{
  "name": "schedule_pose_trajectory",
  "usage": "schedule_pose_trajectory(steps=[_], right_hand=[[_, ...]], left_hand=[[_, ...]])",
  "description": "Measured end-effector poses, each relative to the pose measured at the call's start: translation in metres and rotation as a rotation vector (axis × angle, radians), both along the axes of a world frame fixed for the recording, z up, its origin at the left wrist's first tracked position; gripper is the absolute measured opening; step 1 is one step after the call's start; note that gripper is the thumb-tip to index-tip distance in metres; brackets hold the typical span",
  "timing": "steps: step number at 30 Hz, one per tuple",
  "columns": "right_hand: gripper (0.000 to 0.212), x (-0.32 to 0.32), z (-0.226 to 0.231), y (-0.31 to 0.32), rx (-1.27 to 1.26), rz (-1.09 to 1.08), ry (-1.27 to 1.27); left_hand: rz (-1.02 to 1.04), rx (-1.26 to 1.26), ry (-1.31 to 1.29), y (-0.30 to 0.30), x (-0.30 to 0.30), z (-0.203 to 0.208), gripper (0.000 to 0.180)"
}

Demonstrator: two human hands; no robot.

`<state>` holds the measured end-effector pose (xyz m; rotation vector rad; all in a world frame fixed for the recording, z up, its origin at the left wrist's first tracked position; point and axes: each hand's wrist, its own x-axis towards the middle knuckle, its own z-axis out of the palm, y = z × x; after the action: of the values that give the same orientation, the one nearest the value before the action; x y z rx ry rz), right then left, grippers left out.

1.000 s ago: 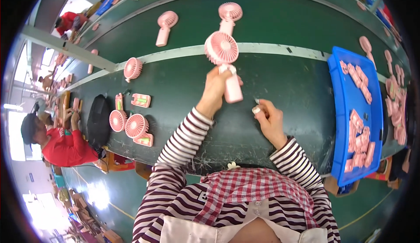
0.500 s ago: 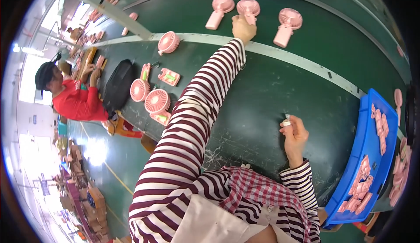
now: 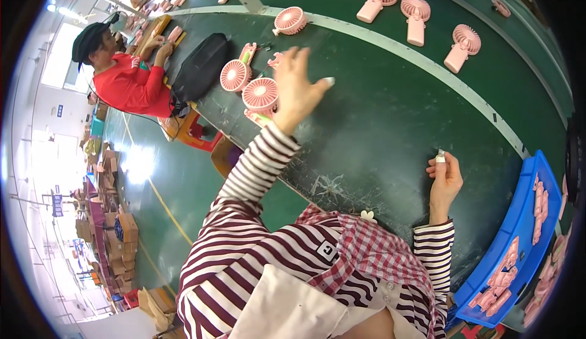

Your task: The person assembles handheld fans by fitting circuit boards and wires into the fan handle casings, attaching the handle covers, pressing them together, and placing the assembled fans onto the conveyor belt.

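Note:
My left hand (image 3: 295,91) is open, its fingers spread over a pink handle shell (image 3: 276,60) that it partly hides; the thumb tip is wrapped in white. Close beside it are two round pink fan heads (image 3: 260,94) (image 3: 235,75), each with handle parts showing green pieces. My right hand (image 3: 445,183) is held above the dark green tabletop (image 3: 378,125), its fingers curled and pinched at a white-wrapped tip. Something small and greyish shows there, too small to name. Three pink handheld fans (image 3: 377,3) (image 3: 416,21) (image 3: 463,47) lie on the green belt beyond the pale rail.
Another pink fan head (image 3: 290,20) lies near the rail (image 3: 390,44). A blue tray (image 3: 530,174) of pink shell parts stands at the right. On the left are a black bag (image 3: 201,64) and a person in red (image 3: 131,82) working at the same table.
My left hand has let go of the middle fan on the belt and drawn back to the fan parts on the table. The view has shifted; my right hand stays pinched.

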<state>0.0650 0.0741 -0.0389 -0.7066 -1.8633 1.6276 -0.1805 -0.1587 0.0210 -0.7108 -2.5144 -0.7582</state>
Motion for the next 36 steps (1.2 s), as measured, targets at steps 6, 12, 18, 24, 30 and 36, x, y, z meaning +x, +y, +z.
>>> schedule_pose_trajectory(steps=[6, 12, 18, 24, 30, 36], right_hand=[[0.020, -0.001, -0.003, 0.001, -0.005, 0.006, 0.001], [0.020, 0.000, -0.005, -0.001, 0.041, 0.010, 0.002], [0.036, 0.003, 0.004, -0.022, 0.190, 0.098, -0.076], [0.087, -0.004, 0.052, -0.070, 0.536, 0.399, -0.066], [0.084, 0.006, 0.041, -0.061, 0.456, 0.155, -0.057], [0.062, 0.027, 0.029, -0.024, 0.084, -0.132, 0.110]], left_hand=[[0.226, -0.281, -0.196, -0.104, -0.008, -0.007, 0.081], [0.199, -0.148, -0.209, -0.107, 0.001, -0.007, 0.075], [-0.237, 0.786, -0.823, -0.047, 0.062, 0.008, 0.060], [-0.343, 0.948, -1.426, 0.040, 0.132, -0.001, 0.061], [-0.482, 0.982, -1.576, 0.093, 0.170, -0.003, 0.059], [-0.743, 0.718, -1.567, 0.110, 0.180, 0.017, 0.055]])
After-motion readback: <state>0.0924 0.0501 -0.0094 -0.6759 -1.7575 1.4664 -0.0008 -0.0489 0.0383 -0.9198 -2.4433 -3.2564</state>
